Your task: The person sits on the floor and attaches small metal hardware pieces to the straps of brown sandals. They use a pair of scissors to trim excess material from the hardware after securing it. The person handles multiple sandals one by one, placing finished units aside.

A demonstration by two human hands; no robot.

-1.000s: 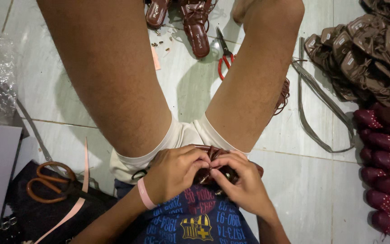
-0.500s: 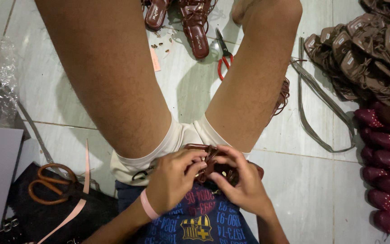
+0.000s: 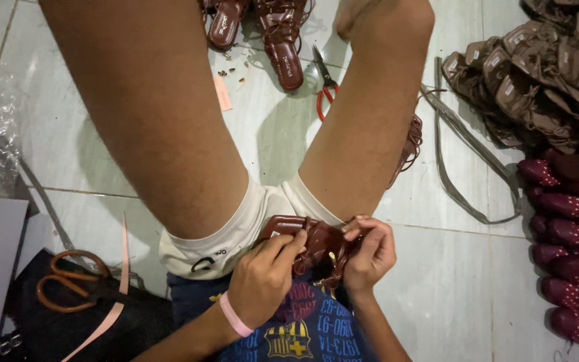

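I sit on a tiled floor with my legs spread, looking down at my lap. My left hand, with a pink band on its wrist, grips the near side of a dark brown strappy sandal. My right hand holds the sandal's other side, fingers curled over its straps. The sandal rests against my white shorts, between my thighs. Part of the sandal is hidden under my fingers.
Two brown sandals and red-handled pliers lie on the floor ahead. A heap of brown sandals and maroon dotted pieces sits at right, with a grey strap. Orange-handled scissors lie on a black bag at left.
The sandal has been lifted and turned in my lap, showing more of its sole. My hands have shifted apart, the left lower and the right farther right.
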